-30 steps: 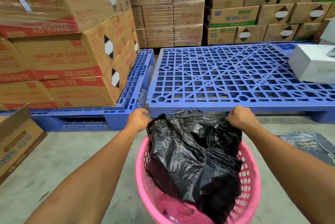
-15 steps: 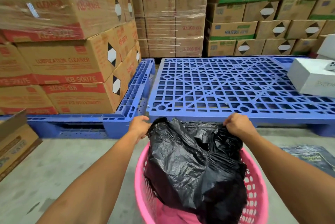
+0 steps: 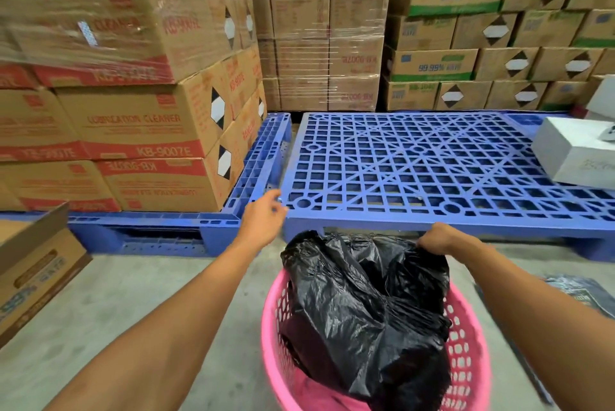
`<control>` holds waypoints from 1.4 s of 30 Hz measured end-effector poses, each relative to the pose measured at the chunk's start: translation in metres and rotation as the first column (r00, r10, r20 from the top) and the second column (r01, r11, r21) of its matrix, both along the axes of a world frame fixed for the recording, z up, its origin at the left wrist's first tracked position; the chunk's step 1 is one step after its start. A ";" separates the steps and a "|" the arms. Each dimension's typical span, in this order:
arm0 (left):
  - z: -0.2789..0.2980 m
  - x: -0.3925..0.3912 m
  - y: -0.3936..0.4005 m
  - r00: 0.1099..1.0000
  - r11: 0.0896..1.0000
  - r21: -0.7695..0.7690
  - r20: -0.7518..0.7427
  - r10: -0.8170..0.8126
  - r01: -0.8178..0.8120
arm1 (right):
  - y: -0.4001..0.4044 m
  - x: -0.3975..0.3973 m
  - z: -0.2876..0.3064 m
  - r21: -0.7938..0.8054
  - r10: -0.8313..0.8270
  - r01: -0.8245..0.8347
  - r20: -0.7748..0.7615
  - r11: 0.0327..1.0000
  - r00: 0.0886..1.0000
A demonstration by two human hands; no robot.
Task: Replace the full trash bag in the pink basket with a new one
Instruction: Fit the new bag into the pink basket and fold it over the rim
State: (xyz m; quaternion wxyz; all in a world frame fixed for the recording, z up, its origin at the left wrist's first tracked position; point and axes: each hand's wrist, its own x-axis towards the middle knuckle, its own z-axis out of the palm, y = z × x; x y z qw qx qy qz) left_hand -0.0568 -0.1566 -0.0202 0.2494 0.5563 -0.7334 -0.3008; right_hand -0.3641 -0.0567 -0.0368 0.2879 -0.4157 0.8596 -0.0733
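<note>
The left hand [image 3: 263,217] has let go of the black bag [image 3: 366,310], fingers loose; the right hand [image 3: 436,239] still grips it alone above the pink basket [image 3: 466,360].

**What I can't make out**

My left hand [image 3: 264,216] is motion-blurred, so I can't read its fingers. The pink basket [image 3: 466,360] runs off the bottom edge, and the black trash bag [image 3: 362,310] hides its inside. The white box [image 3: 575,154] is clipped at right.
</note>
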 end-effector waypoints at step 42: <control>-0.007 0.075 0.089 0.804 0.912 0.086 0.443 -0.396 0.402 | 0.146 0.002 0.010 0.084 0.457 -0.494 -0.537 0.865 0.709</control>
